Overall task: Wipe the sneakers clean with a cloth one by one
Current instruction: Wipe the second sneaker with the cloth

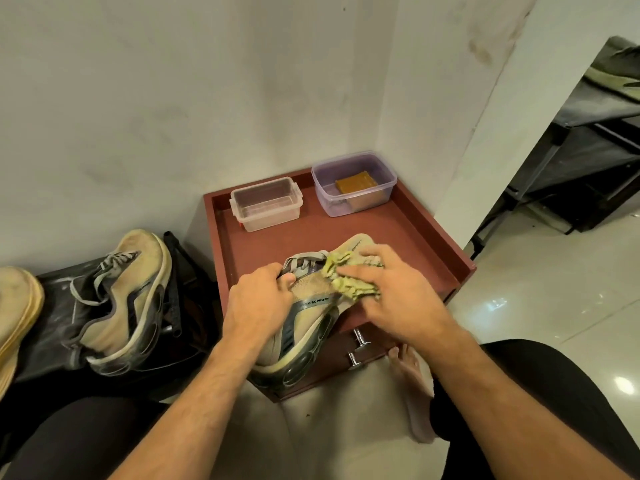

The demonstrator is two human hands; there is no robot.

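Observation:
A beige sneaker (304, 327) with grey straps and a dark translucent sole lies on the red-brown cabinet top (263, 247), heel toward me. My left hand (258, 299) grips it at the collar by the laces. My right hand (388, 289) presses a crumpled yellow-green cloth (346, 278) onto the shoe's front upper, fingers spread over the cloth. A second, matching sneaker (128, 296) rests on a black bag at the left. The edge of another pale sole (17, 317) shows at the far left.
A clear empty plastic box (266, 204) and a purple-tinted box (353, 183) holding a brown block stand at the cabinet's back. Metal drawer handles (358, 348) stick out of its front. White walls close the corner. A black cot (588, 133) stands at the right. My foot (412, 382) is on the floor.

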